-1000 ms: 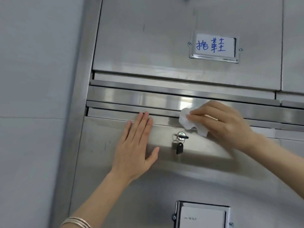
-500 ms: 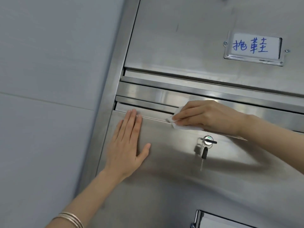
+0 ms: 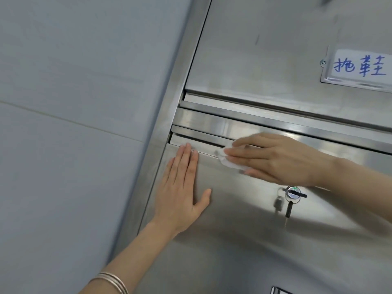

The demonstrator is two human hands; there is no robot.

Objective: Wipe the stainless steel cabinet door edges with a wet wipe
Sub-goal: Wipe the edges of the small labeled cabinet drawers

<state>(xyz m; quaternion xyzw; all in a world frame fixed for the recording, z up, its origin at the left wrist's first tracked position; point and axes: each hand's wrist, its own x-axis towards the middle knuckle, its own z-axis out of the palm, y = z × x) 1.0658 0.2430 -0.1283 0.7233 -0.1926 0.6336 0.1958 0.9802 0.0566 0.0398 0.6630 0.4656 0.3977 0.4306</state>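
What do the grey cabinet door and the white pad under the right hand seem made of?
Grey flat cabinet door: looks like satin stainless steel; soft, blurred reflections of light and a hand. White crumpled pad under the right hand: thin, limp tissue or nonwoven, probably a wet wipe; dampness cannot be seen.

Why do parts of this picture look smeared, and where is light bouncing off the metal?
Head view: the right hand and the wet wipe under it are smeared by motion, as is the key below the lock; the left hand, flat on the cabinet door, looks sharper. Glare streaks the steel strip above the door; hand shadows fall on the door.
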